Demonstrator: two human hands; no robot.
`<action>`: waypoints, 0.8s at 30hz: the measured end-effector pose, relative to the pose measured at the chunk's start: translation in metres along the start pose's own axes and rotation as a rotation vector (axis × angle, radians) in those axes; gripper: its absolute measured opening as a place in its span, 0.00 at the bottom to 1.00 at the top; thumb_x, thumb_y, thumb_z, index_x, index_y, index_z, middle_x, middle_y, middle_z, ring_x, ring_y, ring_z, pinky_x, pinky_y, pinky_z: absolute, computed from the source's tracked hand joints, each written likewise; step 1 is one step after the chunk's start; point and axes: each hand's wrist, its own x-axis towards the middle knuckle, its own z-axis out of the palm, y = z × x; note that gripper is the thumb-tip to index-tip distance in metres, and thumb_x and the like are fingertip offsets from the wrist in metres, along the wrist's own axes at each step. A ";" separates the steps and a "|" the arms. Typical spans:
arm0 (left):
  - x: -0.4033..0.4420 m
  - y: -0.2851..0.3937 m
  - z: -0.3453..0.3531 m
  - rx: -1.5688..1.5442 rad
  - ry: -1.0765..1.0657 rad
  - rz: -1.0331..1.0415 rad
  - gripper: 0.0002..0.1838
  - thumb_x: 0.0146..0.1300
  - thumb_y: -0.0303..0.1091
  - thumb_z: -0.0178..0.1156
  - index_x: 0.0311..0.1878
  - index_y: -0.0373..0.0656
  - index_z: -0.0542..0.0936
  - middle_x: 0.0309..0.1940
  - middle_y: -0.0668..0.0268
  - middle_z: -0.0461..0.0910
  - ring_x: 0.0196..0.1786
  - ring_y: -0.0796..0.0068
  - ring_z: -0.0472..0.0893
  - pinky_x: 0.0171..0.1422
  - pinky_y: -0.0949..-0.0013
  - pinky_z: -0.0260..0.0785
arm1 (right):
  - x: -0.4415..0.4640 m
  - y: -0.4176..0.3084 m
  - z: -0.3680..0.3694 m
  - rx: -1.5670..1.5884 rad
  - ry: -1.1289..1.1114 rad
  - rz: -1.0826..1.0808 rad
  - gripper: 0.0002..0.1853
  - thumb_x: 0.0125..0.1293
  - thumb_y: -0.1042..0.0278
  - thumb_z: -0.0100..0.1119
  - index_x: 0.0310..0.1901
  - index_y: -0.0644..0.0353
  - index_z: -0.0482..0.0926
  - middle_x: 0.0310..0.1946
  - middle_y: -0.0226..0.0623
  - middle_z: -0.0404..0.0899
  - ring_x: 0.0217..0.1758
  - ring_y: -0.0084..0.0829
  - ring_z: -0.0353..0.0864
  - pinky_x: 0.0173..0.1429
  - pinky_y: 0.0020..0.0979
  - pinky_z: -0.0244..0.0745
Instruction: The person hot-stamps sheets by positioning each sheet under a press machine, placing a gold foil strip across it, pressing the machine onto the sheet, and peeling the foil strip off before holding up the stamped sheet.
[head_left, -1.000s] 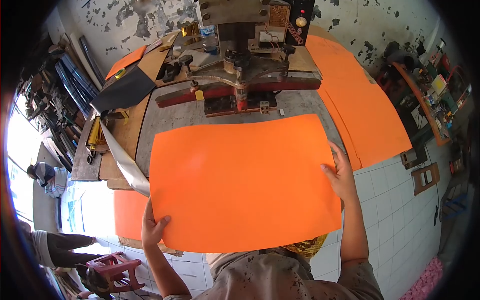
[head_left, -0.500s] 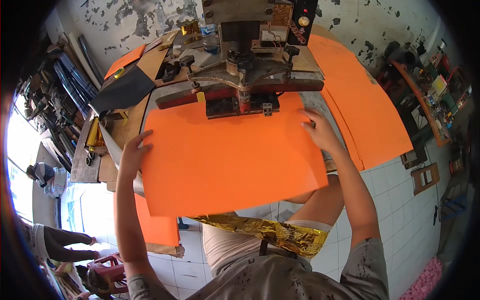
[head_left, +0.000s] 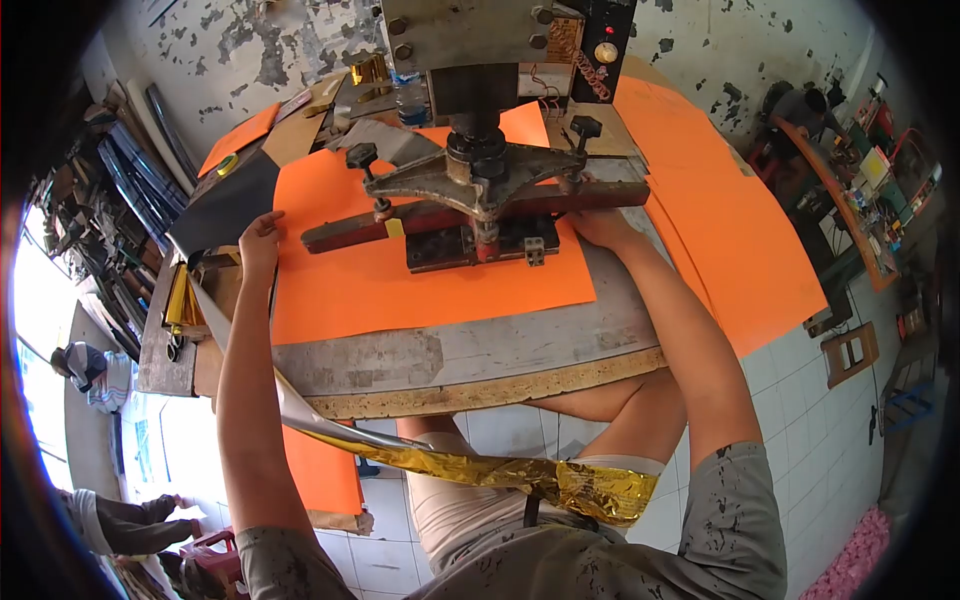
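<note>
A large orange sheet [head_left: 430, 305] lies on the grey press bed [head_left: 540, 335], reaching back beneath the stamping press [head_left: 478, 170]. My left hand [head_left: 262, 240] grips its left edge, with the fingers closed at the border. At the right edge, my right hand [head_left: 603, 229] holds the sheet just under the red bar [head_left: 610, 197], which hides part of the fingers. The dark stamping block [head_left: 440, 252] hangs over the middle of the sheet. A strip of gold foil [head_left: 600, 490] stretches across my lap.
Stacked orange sheets [head_left: 725, 230] lie to the right of the press. A black sheet [head_left: 225, 205] and gold foil rolls [head_left: 183, 300] are at the left. Other orange sheets [head_left: 325, 470] sit low beside my left leg. A person [head_left: 805, 105] is at a far-right bench.
Both hands have pushed the orange sheet away from me and under the press. The front of the press bed and more of the gold foil now show.
</note>
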 end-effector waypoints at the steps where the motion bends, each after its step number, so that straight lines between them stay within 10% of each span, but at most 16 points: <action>1: 0.008 -0.007 0.000 -0.029 0.019 0.012 0.19 0.61 0.14 0.56 0.55 0.35 0.84 0.37 0.71 0.83 0.39 0.84 0.80 0.43 0.77 0.70 | 0.004 0.004 0.004 -0.053 0.026 0.003 0.10 0.71 0.65 0.57 0.49 0.59 0.79 0.52 0.47 0.80 0.63 0.51 0.74 0.67 0.51 0.68; 24: 0.044 -0.036 0.007 0.357 0.127 0.114 0.14 0.61 0.24 0.58 0.46 0.44 0.88 0.25 0.71 0.79 0.27 0.82 0.75 0.33 0.70 0.67 | 0.037 -0.004 -0.008 0.358 -0.040 0.108 0.08 0.61 0.67 0.61 0.31 0.61 0.74 0.25 0.41 0.77 0.32 0.45 0.76 0.39 0.43 0.71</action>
